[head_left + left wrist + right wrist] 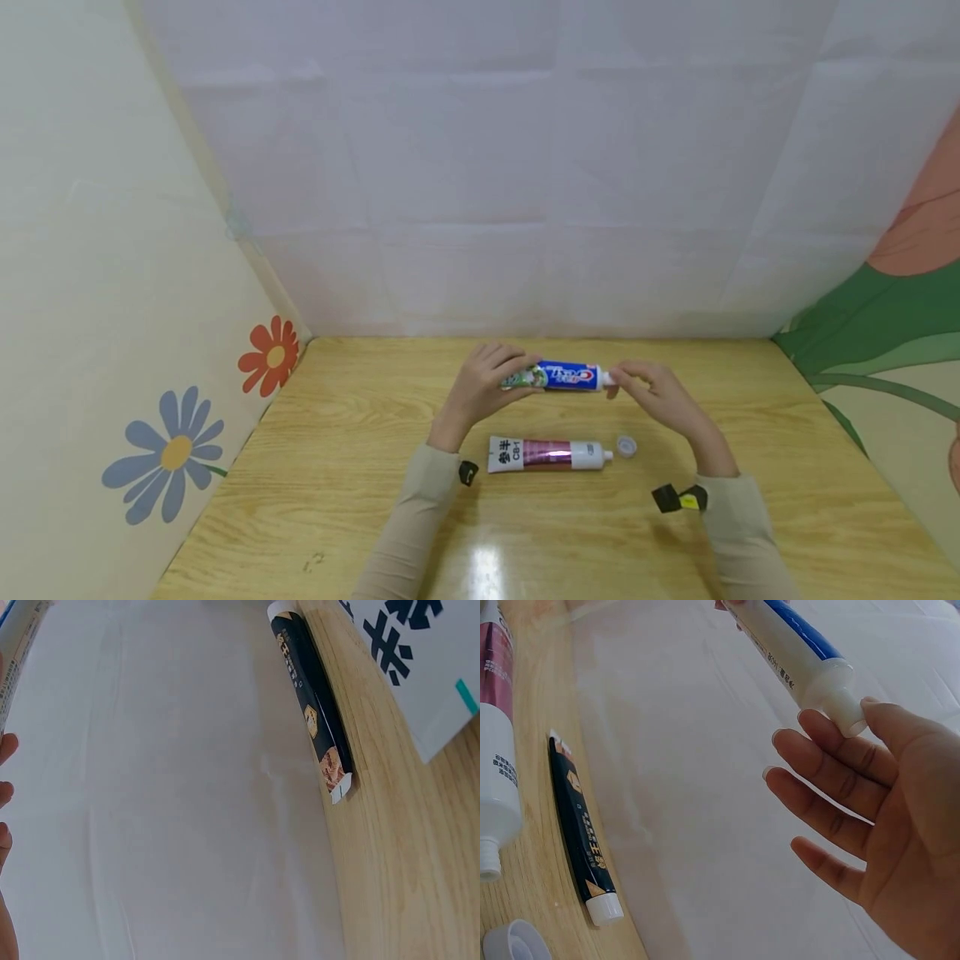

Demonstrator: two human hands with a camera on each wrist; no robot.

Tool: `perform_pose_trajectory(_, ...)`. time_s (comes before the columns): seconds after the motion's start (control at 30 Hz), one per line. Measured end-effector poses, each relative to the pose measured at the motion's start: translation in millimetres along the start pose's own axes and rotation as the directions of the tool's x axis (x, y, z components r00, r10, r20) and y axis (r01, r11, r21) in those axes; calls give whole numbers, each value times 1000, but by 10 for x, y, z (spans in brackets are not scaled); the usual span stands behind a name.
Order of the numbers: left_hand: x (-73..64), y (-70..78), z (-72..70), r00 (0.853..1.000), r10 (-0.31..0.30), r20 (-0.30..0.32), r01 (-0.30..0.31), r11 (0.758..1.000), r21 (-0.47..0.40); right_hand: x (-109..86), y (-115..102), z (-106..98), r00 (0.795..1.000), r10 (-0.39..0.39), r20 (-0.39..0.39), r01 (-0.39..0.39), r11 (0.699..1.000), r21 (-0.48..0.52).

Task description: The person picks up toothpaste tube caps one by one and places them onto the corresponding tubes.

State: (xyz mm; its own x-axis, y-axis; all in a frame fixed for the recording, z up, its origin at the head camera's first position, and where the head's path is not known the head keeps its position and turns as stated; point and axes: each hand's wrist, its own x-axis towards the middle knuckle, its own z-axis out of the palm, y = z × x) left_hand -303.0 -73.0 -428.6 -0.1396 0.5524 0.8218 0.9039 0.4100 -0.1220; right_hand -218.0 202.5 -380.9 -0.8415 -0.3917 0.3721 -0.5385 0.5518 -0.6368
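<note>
Blue tube (572, 377) is lying between my left grip (486, 380) and right grip (663, 398) | left: clasping its tail (523, 379) | right: pinching its white tip (844, 712)

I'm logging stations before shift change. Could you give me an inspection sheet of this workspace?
Surface: wooden table; bright glare at the front, small dark mark at front left.
Job's things: blue tube held above the table; pink tube lying uncapped, loose cap beside its nozzle; black tube lying near the sheet, white cap on.
Clutter: nothing seen beyond these.
Hands: left hand grips the blue tube; right hand pinches its white end.
Cables: nothing seen.
Surroundings: pale sheet behind, flower prints at both sides.
</note>
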Motion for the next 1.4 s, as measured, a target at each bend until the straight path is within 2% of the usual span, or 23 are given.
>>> perform_pose_trajectory(0.37, 5, 22, -12, 1000, -13, 27, 13, 1000, 6, -2, 22, 3, 1000, -22, -7, 23, 1000, 13)
perform_pose_trajectory(0.97, -7, 14, -12, 1000, -4, 9, 4, 1000, 0, 3, -43, 31, 999, 45, -6, -45, 999, 26)
perform_pose_trajectory(1.03, -7, 14, -14, 1000, -10, 11, 10, 1000, 0, 4, -21, 35, 999, 39, -4, -39, 999, 16)
perform_pose_trajectory(1.27, -6, 9, -33, 1000, -15, 6, 15, 1000, 5, 6, 317, 109, 999, 37, 9, -38, 999, 38)
perform_pose_trajectory(1.4, -14, -2, -37, 1000, -19, 9, 19, 1000, 1, -2, 346, 119, 998, 52, 18, -52, 999, 11)
